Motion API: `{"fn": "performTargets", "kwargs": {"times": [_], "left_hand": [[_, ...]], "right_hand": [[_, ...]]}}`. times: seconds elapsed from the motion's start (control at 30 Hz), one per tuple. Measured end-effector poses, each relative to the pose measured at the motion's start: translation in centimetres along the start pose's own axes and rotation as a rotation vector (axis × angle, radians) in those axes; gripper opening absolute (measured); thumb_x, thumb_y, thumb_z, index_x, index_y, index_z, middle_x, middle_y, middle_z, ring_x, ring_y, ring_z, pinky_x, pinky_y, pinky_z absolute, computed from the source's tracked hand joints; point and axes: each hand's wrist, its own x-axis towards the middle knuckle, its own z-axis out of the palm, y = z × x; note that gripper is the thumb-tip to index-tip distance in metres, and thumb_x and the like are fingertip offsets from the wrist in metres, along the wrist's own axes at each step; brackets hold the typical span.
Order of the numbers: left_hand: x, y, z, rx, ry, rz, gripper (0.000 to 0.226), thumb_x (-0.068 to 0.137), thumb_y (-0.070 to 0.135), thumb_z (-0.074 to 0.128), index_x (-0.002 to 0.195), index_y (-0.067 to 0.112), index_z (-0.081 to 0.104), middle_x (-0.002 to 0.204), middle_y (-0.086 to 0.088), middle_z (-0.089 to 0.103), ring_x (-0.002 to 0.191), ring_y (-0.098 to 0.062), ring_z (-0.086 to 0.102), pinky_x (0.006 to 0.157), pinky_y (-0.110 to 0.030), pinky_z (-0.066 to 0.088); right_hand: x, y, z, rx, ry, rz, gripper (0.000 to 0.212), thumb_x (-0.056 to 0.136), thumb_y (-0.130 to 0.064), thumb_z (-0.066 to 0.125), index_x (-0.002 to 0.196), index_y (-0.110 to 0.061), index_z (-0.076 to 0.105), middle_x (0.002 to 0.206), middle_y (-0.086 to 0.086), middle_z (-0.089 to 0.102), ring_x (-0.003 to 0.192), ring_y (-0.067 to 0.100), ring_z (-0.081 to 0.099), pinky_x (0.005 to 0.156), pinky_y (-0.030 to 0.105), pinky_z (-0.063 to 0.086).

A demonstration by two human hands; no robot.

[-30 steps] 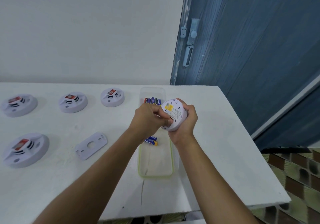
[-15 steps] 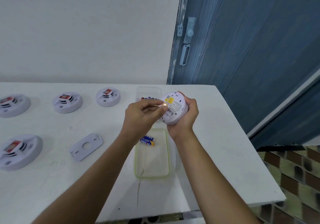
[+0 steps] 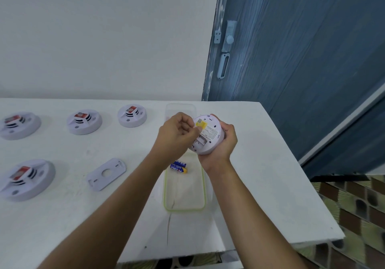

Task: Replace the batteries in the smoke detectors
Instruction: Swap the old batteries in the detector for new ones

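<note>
Tray: a green-rimmed tray point(image 3: 184, 206) lies on the table point(image 3: 260, 185), below the fingers and nearer the body. Two batteries point(image 3: 178, 166) sit at its far end, just under the left wrist.
Cover plate: the cover plate point(image 3: 106, 174) lies loose, left of and below the left fingers. A lone detector point(image 3: 27, 179) sits well beyond it, further left.
Right hand: the right hand point(image 3: 220, 143) cups the smoke detector point(image 3: 208, 135) in the air, back facing up, fingers wrapped round its rim.
Left hand: the left hand point(image 3: 177, 135) has its fingers curled, thumb against forefinger, tips touching the detector's back by the yellow label point(image 3: 201, 124).
Change: half a second ago the left fingertips pinched a small bright-ended thing at the detector's back. Now the battery bay point(image 3: 200, 141) beneath them shows bare metal.
Reading: one cell is probably out; refilling is not yet done.
Beyond the fingers: a clear box point(image 3: 180, 108) sits mostly behind the hands, with a row of three detectors point(image 3: 84, 122) far to the left.
Hidden: cannot tell whether the curled left fingers hold a battery. The box contents are covered and the label print is unreadable.
</note>
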Motion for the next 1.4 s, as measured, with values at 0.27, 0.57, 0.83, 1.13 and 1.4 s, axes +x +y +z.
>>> {"fn": "performTargets", "kwargs": {"times": [0.27,0.57,0.83,1.13,1.4], "left_hand": [[0.4,-0.9,-0.7,0.000,-0.008,-0.143,0.021,0.084,0.030,0.073,0.102,0.023,0.063,0.065,0.003,0.068,0.079,-0.011,0.072,0.070,-0.035,0.054],[-1.0,-0.7,-0.5,0.103,0.133,0.045,0.014,0.088,0.021,0.069,0.100,0.026,0.070,0.083,0.010,0.071,0.074,0.001,0.066,0.075,-0.019,0.053],[-1.7,-0.6,0.2,-0.025,0.214,0.026,0.015,0.083,0.021,0.075,0.091,0.031,0.068,0.081,0.011,0.073,0.081,-0.004,0.069,0.084,-0.034,0.058],[-1.8,-1.2,0.7,-0.025,0.193,-0.007,0.014,0.079,0.034,0.079,0.087,0.023,0.075,0.086,0.011,0.069,0.082,-0.007,0.062,0.073,-0.018,0.049],[-2.4,-2.0,2.3,0.292,0.301,0.173,0.024,0.088,0.036,0.069,0.104,0.020,0.075,0.102,0.011,0.056,0.103,-0.013,0.053,0.089,-0.031,0.044]], "right_hand": [[-0.1,0.6,-0.5,0.038,-0.014,-0.026,0.035,0.090,-0.035,0.041,0.110,-0.017,0.063,0.097,0.011,0.067,0.091,0.032,0.063,0.074,0.035,0.053],[-0.3,0.7,-0.3,0.055,0.030,-0.053,0.032,0.091,-0.036,0.043,0.109,-0.018,0.064,0.096,0.010,0.067,0.094,0.031,0.063,0.073,0.034,0.053],[-0.8,0.6,0.0,0.083,0.023,-0.058,0.031,0.091,-0.035,0.043,0.105,-0.019,0.065,0.091,0.009,0.068,0.088,0.031,0.063,0.073,0.034,0.052],[-1.0,0.6,0.2,0.107,-0.014,-0.053,0.036,0.091,-0.037,0.042,0.109,-0.017,0.066,0.100,0.013,0.067,0.093,0.032,0.063,0.073,0.035,0.055],[-0.7,0.7,0.6,0.162,0.013,-0.073,0.035,0.092,-0.035,0.042,0.111,-0.016,0.064,0.099,0.012,0.064,0.090,0.029,0.061,0.072,0.032,0.055]]}}
